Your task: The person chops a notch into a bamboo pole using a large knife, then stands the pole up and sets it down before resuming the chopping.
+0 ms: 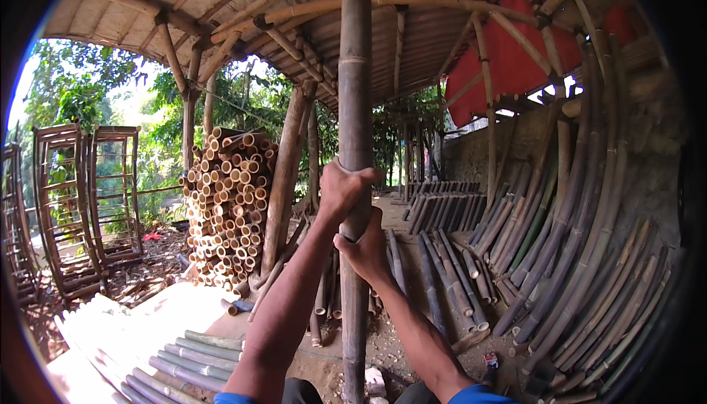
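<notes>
Head view: left hand (pixel 340 189) is wrapping closed fingers around an upright bamboo pole (pixel 355 95); right hand (pixel 366 249) is clamping the same pole just below, both gripping at chest height before the person. The pole is standing on the earth floor (pixel 398 349), its top rising into the thatched roof (pixel 243 6). Judged best: keeping hands stacked and the pole vertical, clear of rafters. Stacked bamboo ends (pixel 228 198) are lying left; leaning poles (pixel 574 257) are crowding right; open room is lying ahead.
</notes>
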A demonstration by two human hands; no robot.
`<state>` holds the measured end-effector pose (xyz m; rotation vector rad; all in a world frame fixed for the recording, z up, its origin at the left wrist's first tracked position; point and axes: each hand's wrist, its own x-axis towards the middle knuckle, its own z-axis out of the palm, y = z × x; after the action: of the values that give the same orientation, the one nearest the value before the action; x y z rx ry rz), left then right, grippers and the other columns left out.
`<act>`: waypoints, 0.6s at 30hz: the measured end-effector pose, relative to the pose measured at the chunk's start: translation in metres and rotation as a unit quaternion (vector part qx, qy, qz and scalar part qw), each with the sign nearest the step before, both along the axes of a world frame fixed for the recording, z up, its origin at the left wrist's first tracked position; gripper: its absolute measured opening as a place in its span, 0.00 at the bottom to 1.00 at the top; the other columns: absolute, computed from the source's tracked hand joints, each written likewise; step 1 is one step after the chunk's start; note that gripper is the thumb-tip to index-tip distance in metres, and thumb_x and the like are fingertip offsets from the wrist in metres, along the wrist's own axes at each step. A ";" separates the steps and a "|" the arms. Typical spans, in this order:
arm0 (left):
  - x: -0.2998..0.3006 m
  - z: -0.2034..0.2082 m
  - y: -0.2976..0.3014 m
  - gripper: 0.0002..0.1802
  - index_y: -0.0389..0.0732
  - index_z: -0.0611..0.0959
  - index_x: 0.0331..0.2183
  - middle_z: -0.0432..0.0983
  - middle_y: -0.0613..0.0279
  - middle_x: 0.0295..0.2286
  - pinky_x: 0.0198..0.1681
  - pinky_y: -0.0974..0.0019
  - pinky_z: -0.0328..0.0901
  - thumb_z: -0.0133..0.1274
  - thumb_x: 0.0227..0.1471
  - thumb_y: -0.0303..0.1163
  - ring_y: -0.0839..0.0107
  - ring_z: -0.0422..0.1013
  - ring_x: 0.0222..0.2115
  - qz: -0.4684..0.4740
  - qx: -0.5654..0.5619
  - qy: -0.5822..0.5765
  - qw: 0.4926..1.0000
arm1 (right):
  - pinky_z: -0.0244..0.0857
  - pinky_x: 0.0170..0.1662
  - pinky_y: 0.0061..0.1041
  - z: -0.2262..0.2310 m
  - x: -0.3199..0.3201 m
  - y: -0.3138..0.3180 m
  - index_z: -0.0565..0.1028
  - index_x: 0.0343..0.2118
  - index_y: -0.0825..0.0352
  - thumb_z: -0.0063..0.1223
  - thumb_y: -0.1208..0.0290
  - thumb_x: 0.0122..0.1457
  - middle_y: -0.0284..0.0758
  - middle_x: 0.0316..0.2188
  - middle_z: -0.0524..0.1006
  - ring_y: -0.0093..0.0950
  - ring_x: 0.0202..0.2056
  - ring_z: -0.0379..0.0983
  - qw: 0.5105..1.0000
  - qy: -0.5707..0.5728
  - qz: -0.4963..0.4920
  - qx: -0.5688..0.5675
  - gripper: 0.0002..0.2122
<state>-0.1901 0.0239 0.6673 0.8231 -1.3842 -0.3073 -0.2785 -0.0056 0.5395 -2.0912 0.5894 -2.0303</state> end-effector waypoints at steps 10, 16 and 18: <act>-0.014 0.003 0.011 0.32 0.28 0.82 0.41 0.85 0.43 0.33 0.40 0.55 0.76 0.70 0.34 0.40 0.56 0.83 0.33 0.028 -0.028 -0.026 0.999 | 0.72 0.51 0.40 0.003 -0.020 0.021 0.60 0.56 0.71 0.71 0.66 0.49 0.48 0.44 0.77 0.41 0.47 0.79 0.999 0.004 0.049 -0.021 0.36; -0.022 0.039 0.029 0.33 0.27 0.83 0.41 0.85 0.42 0.33 0.41 0.56 0.77 0.72 0.34 0.39 0.57 0.83 0.34 0.096 -0.042 -0.067 0.992 | 0.71 0.51 0.39 0.030 -0.013 0.016 0.60 0.56 0.72 0.70 0.66 0.49 0.46 0.44 0.75 0.38 0.46 0.76 0.995 -0.043 0.083 -0.043 0.35; -0.023 0.061 0.037 0.35 0.26 0.83 0.42 0.85 0.41 0.35 0.43 0.55 0.77 0.73 0.33 0.40 0.55 0.84 0.36 0.110 -0.068 -0.092 0.987 | 0.71 0.51 0.38 0.051 -0.009 0.013 0.61 0.55 0.73 0.69 0.67 0.49 0.44 0.43 0.74 0.36 0.45 0.75 0.989 -0.060 0.119 -0.059 0.34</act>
<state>-0.2131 0.0604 0.7283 0.8982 -1.4522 0.0349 -0.2871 0.0076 0.5909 -1.9742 0.1940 -2.0778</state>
